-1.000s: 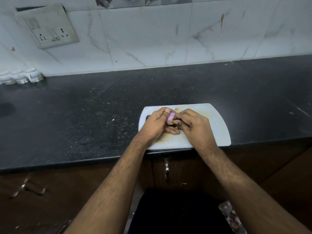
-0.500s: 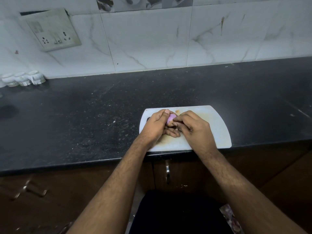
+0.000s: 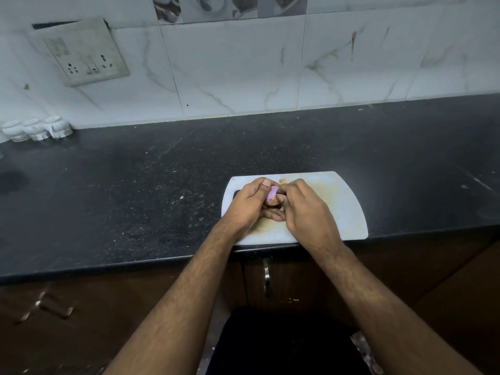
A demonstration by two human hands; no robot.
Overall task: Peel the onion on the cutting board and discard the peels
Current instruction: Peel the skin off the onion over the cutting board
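Note:
A small onion [image 3: 272,194] with pale purple flesh showing sits between my two hands over the white cutting board [image 3: 343,204]. My left hand [image 3: 249,205] curls round the onion from the left, thumb on top. My right hand [image 3: 305,209] meets it from the right, fingertips pinching at the onion's brown skin. Most of the onion is hidden by my fingers. A small brown peel scrap [image 3: 282,181] lies on the board just beyond my hands.
The board lies at the front edge of a dark stone counter [image 3: 135,190]. Three small white cups [image 3: 36,129] stand at the far left by the tiled wall. A switch plate [image 3: 84,54] is on the wall. Cabinet doors with a handle [image 3: 266,277] are below.
Both hands stay on the onion in nearly the same place; the fingers shift slightly around it. My head has tilted a little, so the scene sits lower in view.

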